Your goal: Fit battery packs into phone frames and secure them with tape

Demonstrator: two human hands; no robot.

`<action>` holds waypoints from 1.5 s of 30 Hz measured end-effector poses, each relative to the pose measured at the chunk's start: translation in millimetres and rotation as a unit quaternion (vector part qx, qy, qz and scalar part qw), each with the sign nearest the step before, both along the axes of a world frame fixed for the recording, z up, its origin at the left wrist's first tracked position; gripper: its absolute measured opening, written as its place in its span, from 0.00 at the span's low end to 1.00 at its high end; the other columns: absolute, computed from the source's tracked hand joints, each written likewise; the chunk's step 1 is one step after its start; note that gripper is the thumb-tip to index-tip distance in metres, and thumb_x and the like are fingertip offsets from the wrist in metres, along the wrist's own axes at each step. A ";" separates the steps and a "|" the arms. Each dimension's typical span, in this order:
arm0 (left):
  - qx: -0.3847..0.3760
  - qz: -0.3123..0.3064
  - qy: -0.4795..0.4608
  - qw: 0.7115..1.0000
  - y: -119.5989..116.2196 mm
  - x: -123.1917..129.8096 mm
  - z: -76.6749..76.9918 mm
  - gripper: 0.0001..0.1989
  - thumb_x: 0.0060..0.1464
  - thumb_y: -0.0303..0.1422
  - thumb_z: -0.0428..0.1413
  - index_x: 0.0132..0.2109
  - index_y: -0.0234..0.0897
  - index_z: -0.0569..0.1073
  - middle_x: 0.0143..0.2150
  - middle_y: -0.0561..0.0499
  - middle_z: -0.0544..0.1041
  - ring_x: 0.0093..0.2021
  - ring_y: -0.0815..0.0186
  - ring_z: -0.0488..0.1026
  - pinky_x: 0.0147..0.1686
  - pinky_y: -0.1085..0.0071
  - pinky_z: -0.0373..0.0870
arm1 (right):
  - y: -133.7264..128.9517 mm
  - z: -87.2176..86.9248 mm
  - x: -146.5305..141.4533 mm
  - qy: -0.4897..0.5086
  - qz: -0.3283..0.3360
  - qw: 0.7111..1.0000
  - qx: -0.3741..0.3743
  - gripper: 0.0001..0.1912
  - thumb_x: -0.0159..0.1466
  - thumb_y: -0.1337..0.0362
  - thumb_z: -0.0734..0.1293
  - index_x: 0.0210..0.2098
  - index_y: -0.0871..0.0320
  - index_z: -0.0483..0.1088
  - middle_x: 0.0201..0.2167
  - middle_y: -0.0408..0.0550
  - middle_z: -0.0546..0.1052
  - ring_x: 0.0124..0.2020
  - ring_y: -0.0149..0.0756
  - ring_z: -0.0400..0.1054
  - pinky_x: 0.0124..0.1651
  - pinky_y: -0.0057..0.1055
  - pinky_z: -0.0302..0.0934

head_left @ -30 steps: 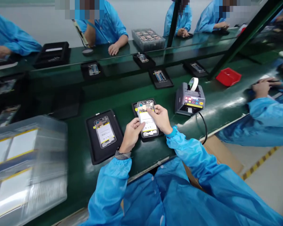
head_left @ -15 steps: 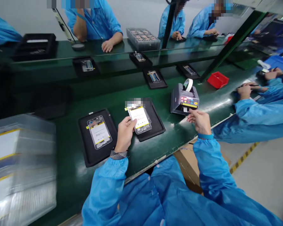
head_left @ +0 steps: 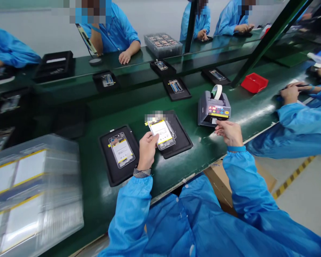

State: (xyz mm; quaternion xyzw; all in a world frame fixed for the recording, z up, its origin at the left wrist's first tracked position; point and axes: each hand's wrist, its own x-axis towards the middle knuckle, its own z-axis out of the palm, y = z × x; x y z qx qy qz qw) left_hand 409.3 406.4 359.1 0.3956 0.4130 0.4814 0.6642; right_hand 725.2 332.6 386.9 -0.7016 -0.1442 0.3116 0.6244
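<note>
An opened phone (head_left: 162,132), held by both hands a second earlier, is now clamped between thumb and fingers of the left hand (head_left: 147,150) alone, tilted above a black tray (head_left: 184,142) on the green bench (head_left: 160,180). The right hand (head_left: 231,134) has been shifted to the tape dispenser (head_left: 204,109), its fingertips bunched at a white tape tab (head_left: 214,121); whether the tab is pinched cannot be told. By all appearances, the work has been turned from handling the phone to collecting tape.
</note>
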 end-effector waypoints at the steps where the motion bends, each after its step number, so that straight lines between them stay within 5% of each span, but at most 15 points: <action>1: 0.002 0.000 0.001 1.000 0.2 -0.4 -0.2 0.22 0.46 0.41 0.70 0.45 0.34 0.77 0.43 0.43 0.83 0.42 0.56 0.82 0.38 0.65 0.78 | 0.8 -0.1 -0.6 -0.003 -0.003 1.000 0.000 0.10 0.55 0.69 0.75 0.23 0.60 0.71 0.17 0.46 0.73 0.15 0.29 0.67 0.14 0.21 0.57; 9: 0.014 -0.006 -0.003 1.000 0.7 -0.6 -0.6 0.25 0.46 0.43 0.70 0.47 0.33 0.77 0.44 0.41 0.83 0.40 0.57 0.82 0.38 0.66 0.78 | -8.7 1.8 -13.3 -0.018 0.030 0.999 0.025 0.11 0.51 0.65 0.76 0.20 0.58 0.70 0.14 0.43 0.69 0.14 0.29 0.63 0.15 0.23 0.57; 16: 0.031 -0.006 -0.008 0.999 -1.7 4.8 -3.8 0.25 0.46 0.43 0.71 0.48 0.33 0.77 0.44 0.41 0.84 0.40 0.57 0.82 0.37 0.67 0.78 | -14.7 -1.5 -114.2 -0.034 0.250 0.966 0.055 0.18 0.52 0.51 0.78 0.28 0.60 0.75 0.14 0.41 0.69 0.14 0.27 0.58 0.17 0.25 0.53; 20: 0.046 -0.005 -0.004 0.999 -3.2 5.7 -4.3 0.23 0.48 0.42 0.70 0.47 0.34 0.77 0.44 0.42 0.84 0.40 0.58 0.82 0.37 0.68 0.78 | 1.5 -6.2 -150.0 -0.055 0.298 0.950 0.078 0.18 0.54 0.50 0.77 0.27 0.60 0.75 0.14 0.40 0.68 0.15 0.26 0.56 0.19 0.25 0.48; 45: 0.061 -0.005 -0.007 0.998 -3.3 5.2 -2.9 0.23 0.50 0.44 0.69 0.47 0.35 0.76 0.46 0.43 0.84 0.48 0.53 0.81 0.46 0.60 0.80 | 12.2 -5.0 -158.1 -0.184 0.313 0.931 0.039 0.16 0.56 0.53 0.72 0.28 0.61 0.72 0.14 0.35 0.60 0.19 0.25 0.48 0.25 0.28 0.42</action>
